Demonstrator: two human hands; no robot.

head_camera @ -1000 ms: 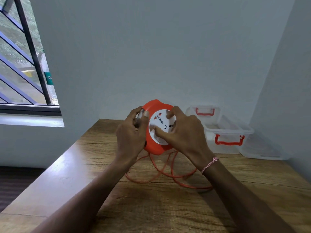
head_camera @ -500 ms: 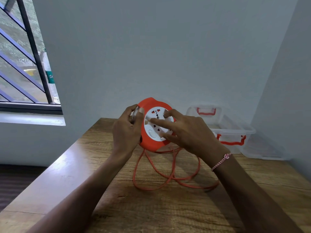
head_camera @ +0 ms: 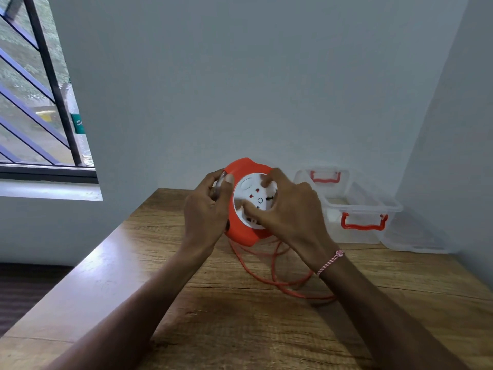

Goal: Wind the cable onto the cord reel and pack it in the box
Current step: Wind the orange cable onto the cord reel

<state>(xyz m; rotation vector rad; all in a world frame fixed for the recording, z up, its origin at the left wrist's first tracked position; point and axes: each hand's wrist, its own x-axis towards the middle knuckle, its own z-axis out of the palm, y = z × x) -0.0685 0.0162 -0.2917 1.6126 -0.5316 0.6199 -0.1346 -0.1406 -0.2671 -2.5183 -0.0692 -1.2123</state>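
The left hand (head_camera: pixel 206 209) has a closed grip on the left edge of the orange cord reel (head_camera: pixel 241 231), held upright above the wooden bench (head_camera: pixel 240 316). The right hand (head_camera: pixel 289 212) presses its fingers onto the reel's white socket face (head_camera: pixel 250 194). Below the grip, loose orange cable (head_camera: pixel 274 279) hangs in loops onto the bench. Right of the grip stands a clear box (head_camera: pixel 354 209) with red handles.

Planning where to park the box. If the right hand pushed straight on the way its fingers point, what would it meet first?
The right hand already presses the cord reel; beyond that, probably the left hand, though depth is unclear.
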